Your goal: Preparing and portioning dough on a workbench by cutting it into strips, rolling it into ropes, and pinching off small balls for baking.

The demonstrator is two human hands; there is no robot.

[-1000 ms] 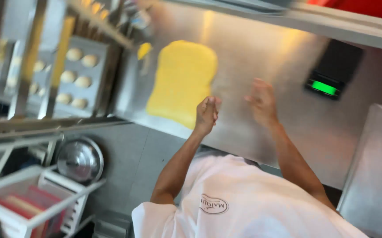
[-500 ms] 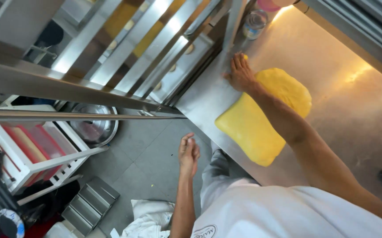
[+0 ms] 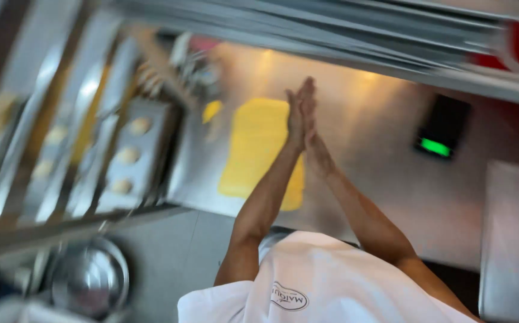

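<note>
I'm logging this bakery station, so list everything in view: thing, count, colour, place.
dough sheet: one, yellow, flat on the steel table
steel table: one, silver, centre
scale: one, black with a green lit display, table right
tray of dough balls: one, grey tray with pale balls, in the rack at left
metal bowl: one, silver, lower left
left hand: pressed palm to palm against the right hand, above the dough
right hand: pressed against the left hand, holding nothing

A bakery kitchen: steel worktable (image 3: 391, 197), yellow dough sheet (image 3: 253, 149), rack tray of dough rounds (image 3: 131, 157).
</note>
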